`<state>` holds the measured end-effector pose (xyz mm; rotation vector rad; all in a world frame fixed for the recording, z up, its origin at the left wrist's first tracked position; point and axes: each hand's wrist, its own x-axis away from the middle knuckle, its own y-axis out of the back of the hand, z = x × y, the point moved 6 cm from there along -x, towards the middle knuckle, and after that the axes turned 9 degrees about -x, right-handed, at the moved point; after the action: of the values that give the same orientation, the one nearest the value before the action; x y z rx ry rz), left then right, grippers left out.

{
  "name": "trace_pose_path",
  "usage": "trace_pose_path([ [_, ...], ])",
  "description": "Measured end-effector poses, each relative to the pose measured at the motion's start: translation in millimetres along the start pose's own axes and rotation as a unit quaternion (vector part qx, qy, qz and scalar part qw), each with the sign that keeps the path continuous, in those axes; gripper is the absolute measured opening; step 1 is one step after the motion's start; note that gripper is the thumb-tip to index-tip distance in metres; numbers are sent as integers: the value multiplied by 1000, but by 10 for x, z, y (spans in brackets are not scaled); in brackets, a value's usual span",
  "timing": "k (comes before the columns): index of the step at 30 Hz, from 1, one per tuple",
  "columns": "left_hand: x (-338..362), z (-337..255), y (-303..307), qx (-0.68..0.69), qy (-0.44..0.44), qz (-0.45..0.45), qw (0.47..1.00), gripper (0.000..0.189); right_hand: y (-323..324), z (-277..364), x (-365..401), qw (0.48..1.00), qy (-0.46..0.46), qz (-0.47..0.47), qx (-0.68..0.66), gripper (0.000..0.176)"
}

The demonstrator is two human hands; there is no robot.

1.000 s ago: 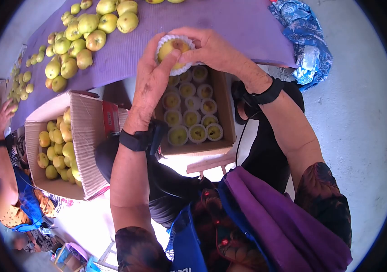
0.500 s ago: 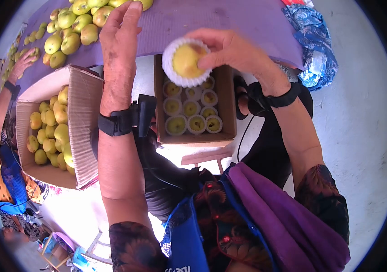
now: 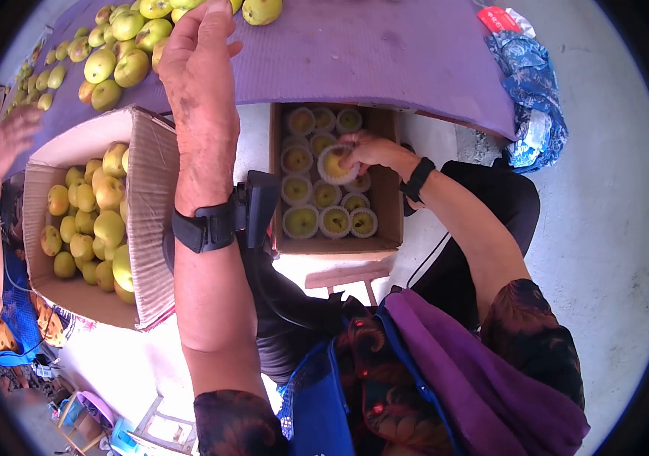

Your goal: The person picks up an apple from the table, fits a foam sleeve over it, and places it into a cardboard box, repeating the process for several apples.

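Note:
My right hand point(image 3: 376, 152) grips a yellow apple point(image 3: 337, 163) in a white foam net, over the cardboard box point(image 3: 339, 245) below the table edge. In that box lie rows of netted apples point(image 3: 301, 222). My left hand point(image 3: 201, 83) is raised at the table's edge, beside the pile of loose yellow-green apples point(image 3: 131, 68). Its fingertips reach the top of the view by some apples, and whether they hold anything is hidden.
A second cardboard box point(image 3: 153, 228) of loose apples point(image 3: 96, 220) stands at the left. The table has a purple cover point(image 3: 370, 61). A patterned blue bag point(image 3: 529, 91) hangs at its right end. A co-worker's hand point(image 3: 17, 133) is at far left.
My right hand has moved down with the netted apple, from above the table edge to over the box. My left hand stays near the pile. The co-worker's hand has drawn back from the apples.

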<state>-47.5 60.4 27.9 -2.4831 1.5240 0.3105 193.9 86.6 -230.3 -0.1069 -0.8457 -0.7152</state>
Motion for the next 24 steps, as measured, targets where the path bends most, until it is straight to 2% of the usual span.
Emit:
trace_pose_path([
  [1,0,-10,-9,-1,-9,3,1000,42,95,-43,-74,997,-10,-61,-56,68],
  [4,-4,-14,-13,7,-7,11,1000,41,162,-56,-232,992,-1,-113,-58,72],
  [9,73,-122,-99,11,-3,2,1000,38,161,-251,-449,983,-14,-152,-98,72],
  [11,170,-243,-161,-10,27,-78,997,40,167,-336,-522,981,-15,-155,-115,73],
  [13,197,-245,-152,-11,13,-51,999,40,196,-431,-600,976,16,-169,-133,72],
  [14,207,-255,-175,-11,-4,-23,1000,41,220,-484,-652,976,12,-169,-134,72],
  [17,194,-245,-187,-17,32,-41,999,40,198,-579,-714,988,-5,-124,-91,70],
  [19,203,-252,-194,-15,28,-35,999,39,122,-469,-559,992,-68,-102,13,65],
  [24,186,-169,-182,8,-20,7,1000,34,-18,-538,-584,993,-63,-24,97,71],
])
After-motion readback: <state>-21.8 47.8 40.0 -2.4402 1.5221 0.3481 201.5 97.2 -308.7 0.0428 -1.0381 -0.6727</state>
